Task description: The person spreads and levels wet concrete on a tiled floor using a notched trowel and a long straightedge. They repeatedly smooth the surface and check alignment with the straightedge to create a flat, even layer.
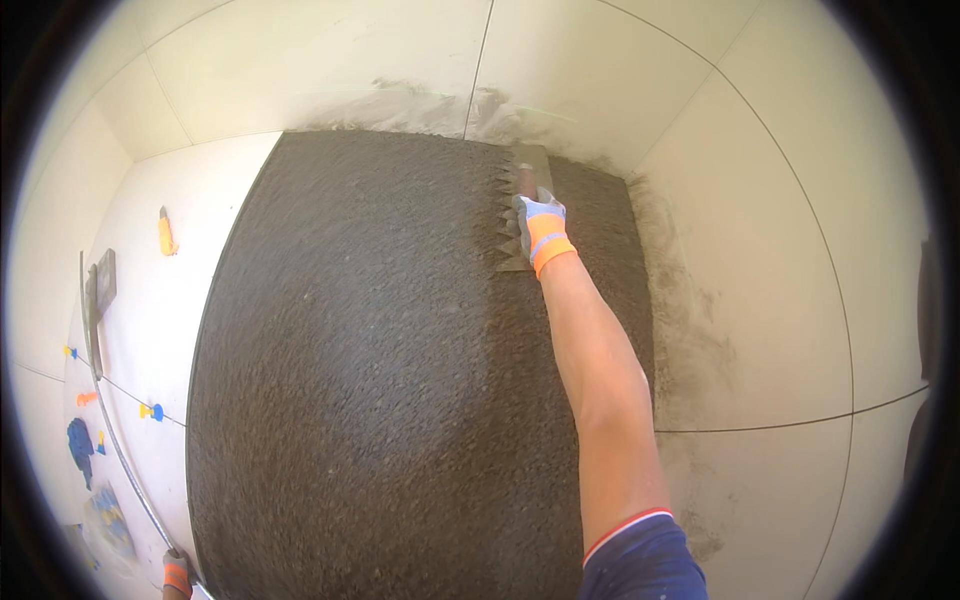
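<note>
Right hand grips the notched trowel — directly beneath it, teeth leftward — on dark mix.

Your right hand covers part of the trowel's handle. Your left hand, near left, is too small to show whether it grips the bar. The near edge cuts your right sleeve. You can't make out the bag's blurred contents; dark shapes run off right.

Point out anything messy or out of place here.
Dark smears streak the right wall and back wall beside the dark cement, looking messy against otherwise pale surfaces. Nothing else clearly stands out.
</note>
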Motion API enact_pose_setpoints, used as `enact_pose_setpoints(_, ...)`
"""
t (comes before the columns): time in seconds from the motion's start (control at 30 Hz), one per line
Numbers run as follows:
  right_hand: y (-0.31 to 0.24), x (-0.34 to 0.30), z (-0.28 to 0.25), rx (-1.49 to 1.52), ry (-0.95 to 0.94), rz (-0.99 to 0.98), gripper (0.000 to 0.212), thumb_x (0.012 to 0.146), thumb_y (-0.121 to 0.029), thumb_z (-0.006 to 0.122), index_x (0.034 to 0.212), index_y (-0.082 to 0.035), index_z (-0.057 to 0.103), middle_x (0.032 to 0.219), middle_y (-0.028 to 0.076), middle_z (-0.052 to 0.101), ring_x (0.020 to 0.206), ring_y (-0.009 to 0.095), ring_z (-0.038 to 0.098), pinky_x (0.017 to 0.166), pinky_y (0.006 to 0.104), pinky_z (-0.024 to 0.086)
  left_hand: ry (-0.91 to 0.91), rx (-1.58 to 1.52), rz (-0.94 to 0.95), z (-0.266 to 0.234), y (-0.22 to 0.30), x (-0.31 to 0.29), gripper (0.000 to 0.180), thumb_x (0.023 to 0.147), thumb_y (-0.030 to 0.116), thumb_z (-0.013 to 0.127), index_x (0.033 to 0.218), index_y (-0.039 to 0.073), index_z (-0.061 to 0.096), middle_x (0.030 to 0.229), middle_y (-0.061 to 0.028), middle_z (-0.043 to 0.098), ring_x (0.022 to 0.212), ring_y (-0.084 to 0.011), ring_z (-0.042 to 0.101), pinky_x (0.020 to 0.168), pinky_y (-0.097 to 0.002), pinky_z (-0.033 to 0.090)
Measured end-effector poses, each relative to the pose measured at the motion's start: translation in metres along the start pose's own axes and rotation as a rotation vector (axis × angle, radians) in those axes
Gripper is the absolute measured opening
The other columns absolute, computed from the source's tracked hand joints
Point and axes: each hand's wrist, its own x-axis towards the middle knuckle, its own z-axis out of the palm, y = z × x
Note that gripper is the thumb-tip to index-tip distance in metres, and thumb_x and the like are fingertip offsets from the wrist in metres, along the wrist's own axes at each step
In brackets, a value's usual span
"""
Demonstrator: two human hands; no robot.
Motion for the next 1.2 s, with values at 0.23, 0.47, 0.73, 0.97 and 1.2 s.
enact_pose_setpoints(0.23,0.004,0.034,-0.060,-0.131,0.085,-0.057,0.016,0.072,-0.011,0.055,0.085,-0.003,0.053,0.054,0.007,0.047,0.042,0.016,0.047,0.039,0.0297,0.038,-0.020,0.168,0.066,-0.005,-0.018,0.019,0.008,0.079,0.014,0.047,0.076,0.007,0.048,0.056,-0.0024,0.047,0.045,-0.0134,0.043,0.039,-0.0288,0.036)
enact_pose_setpoints(0.47,-0.014,0.030,-0.107,-0.098,0.277,0.018,0.028,0.073,-0.006,0.052,0.101,-0.005,0.049,0.066,0.008,0.052,0.048,0.018,0.050,0.040,0.0295,0.040,-0.019,0.198,0.102,-0.006,-0.025,0.019,0.011,0.079,0.016,0.048,0.072,0.008,0.046,0.054,-0.0021,0.044,0.044,-0.0134,0.042,0.038,-0.0287,0.035)
enact_pose_setpoints(0.73,-0.004,0.035,-0.149,0.074,0.137,-0.009,0.024,0.074,-0.008,0.052,0.097,-0.005,0.048,0.071,0.007,0.054,0.055,0.016,0.053,0.042,0.0251,0.039,-0.006,0.049,0.070,-0.004,-0.025,0.018,0.010,0.076,0.013,0.050,0.070,0.007,0.046,0.053,-0.0022,0.043,0.044,-0.0139,0.040,0.039,-0.0293,0.036)
enact_pose_setpoints(0.97,0.005,0.029,-0.173,0.411,0.072,0.201,0.022,0.079,-0.014,0.051,0.099,-0.005,0.047,0.081,0.005,0.052,0.064,0.014,0.048,0.053,0.0232,0.039,-0.112,-0.101,-0.043,0.008,0.034,-0.030,0.006,0.075,0.007,0.045,0.069,0.008,0.046,0.049,0.0000,0.040,0.041,-0.0126,0.038,0.034,-0.0269,0.031)
enact_pose_setpoints(1.2,0.001,-0.003,-0.108,0.478,-0.399,0.354,0.027,0.082,-0.014,0.047,0.106,-0.003,0.043,0.091,0.010,0.054,0.063,0.013,0.051,0.049,0.0214,0.043,-0.049,-0.159,-0.140,0.008,0.081,-0.067,0.006,0.075,0.003,0.044,0.075,0.009,0.047,0.049,0.0000,0.041,0.035,-0.0120,0.037,0.031,-0.0273,0.027)
